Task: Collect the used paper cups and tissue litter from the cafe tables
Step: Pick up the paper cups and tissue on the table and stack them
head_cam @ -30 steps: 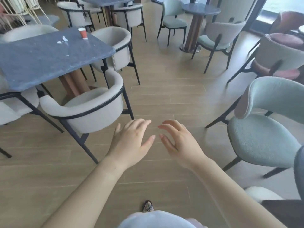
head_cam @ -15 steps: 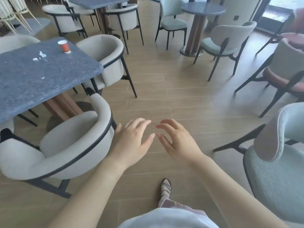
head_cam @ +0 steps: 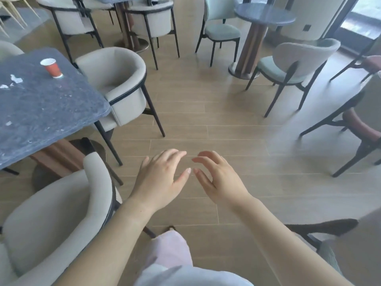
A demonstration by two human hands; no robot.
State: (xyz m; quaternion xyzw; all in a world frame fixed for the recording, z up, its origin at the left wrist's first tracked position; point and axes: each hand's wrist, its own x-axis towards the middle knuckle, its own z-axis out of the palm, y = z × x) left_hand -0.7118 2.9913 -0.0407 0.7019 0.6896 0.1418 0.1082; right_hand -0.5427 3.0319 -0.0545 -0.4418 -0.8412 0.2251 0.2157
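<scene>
Hands raised side by side over the wooden floor (head_cam: 206,120), low in the middle of the view, backs up. On one side, left hand (head_cam: 159,180) with fingers nearly straight and relaxed, thumb angled toward its neighbour, gripping nothing. On the other, right hand (head_cam: 220,180) with fingers loosely bent and spread, likewise holding nothing. Thumb tips nearly meeting, a small gap between them. No contact with any furniture.

Up on the left, paper cup (head_cam: 51,68) upright near the far end of the grey-blue table (head_cam: 51,112): red wall, white rim, well apart from both hands. Just left of it, tissue scraps (head_cam: 16,78) lying flat on the same tabletop, 2 white bits plain to see. Smaller white flecks along the top too small to tell from the stone pattern.

Beside the left forearm, near armchair (head_cam: 51,213) in beige, drawn up at the table's near side. At the table's right side, far armchair (head_cam: 115,79), also beige, seat facing the cup's end. Toward the top right, round table (head_cam: 265,14) on a thick wooden post, with pale green chair (head_cam: 222,32) to its left and grey-backed chair (head_cam: 288,65) in front of it. At the right edge, red-cushioned chair (head_cam: 362,129), blurred. Along the top, more beige armchairs (head_cam: 152,19) around another table. At the bottom, between the forearms, pale trouser leg (head_cam: 171,250) and shoe tip (head_cam: 171,228).
</scene>
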